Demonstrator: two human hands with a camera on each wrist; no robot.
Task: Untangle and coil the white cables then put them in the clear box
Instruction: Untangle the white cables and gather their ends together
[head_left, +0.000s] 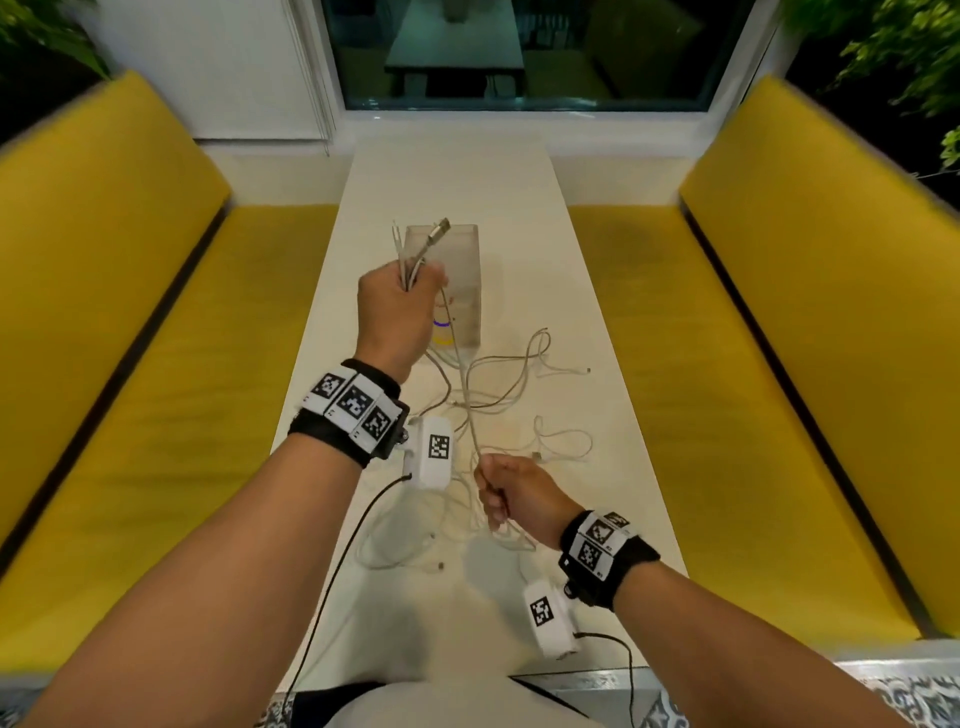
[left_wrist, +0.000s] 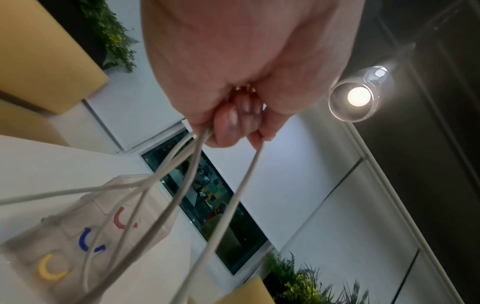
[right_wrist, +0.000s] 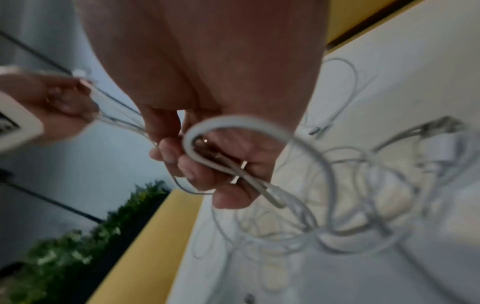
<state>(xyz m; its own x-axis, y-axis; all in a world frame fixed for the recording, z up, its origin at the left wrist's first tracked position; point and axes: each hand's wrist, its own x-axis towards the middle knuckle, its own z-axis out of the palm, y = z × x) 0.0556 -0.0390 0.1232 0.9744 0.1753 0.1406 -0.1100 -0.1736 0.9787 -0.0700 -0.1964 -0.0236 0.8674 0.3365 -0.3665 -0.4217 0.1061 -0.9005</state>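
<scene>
Curved red, blue and yellow marks show on our clear box (head_left: 462, 291); no readable writing. Left grip (head_left: 397, 306) clutches white cables (head_left: 470, 395); right grip (head_left: 511, 493) pinches one.

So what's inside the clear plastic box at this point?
No coiled cable shows inside the clear plastic box. The left hand and its bundle of white cables cover the box's near-left part.

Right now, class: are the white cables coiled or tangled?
Tangled: the white cables sprawl in crossing loops on the table, none coiled.
</scene>
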